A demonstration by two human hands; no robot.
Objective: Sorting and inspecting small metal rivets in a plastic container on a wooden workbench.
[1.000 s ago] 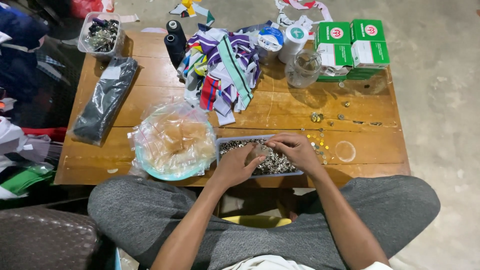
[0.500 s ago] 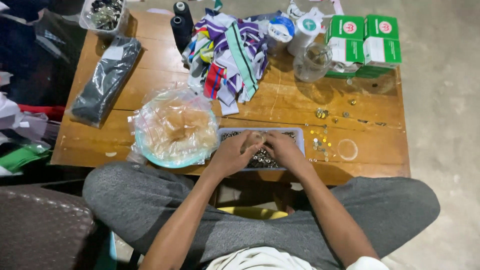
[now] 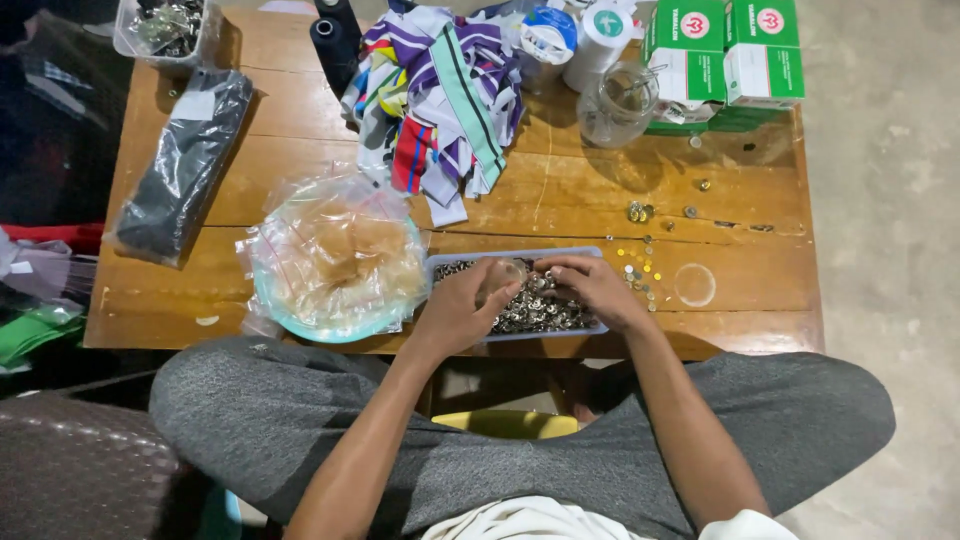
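Observation:
A shallow grey-blue tray (image 3: pixel 590 254) of several small silvery metal pieces (image 3: pixel 545 312) sits at the near edge of a wooden table (image 3: pixel 560 195). My left hand (image 3: pixel 460 310) rests over the tray's left half, fingers curled around a small clear disc. My right hand (image 3: pixel 595 290) lies over the tray's right half, its fingertips pinched at the metal pieces next to the left hand. The two hands almost touch above the tray.
A teal bowl holding clear plastic bags (image 3: pixel 335 262) stands left of the tray. A heap of striped ribbons (image 3: pixel 435 95), black thread spools (image 3: pixel 333 45), a glass jar (image 3: pixel 618 105), green-white boxes (image 3: pixel 725 50), a dark bagged bundle (image 3: pixel 185 160) and loose small parts (image 3: pixel 640 270) fill the table.
The camera has tilted slightly. Both hands stay over the tray, with the left hand now curled round a small clear disc and the right fingers shifting among the metal pieces.

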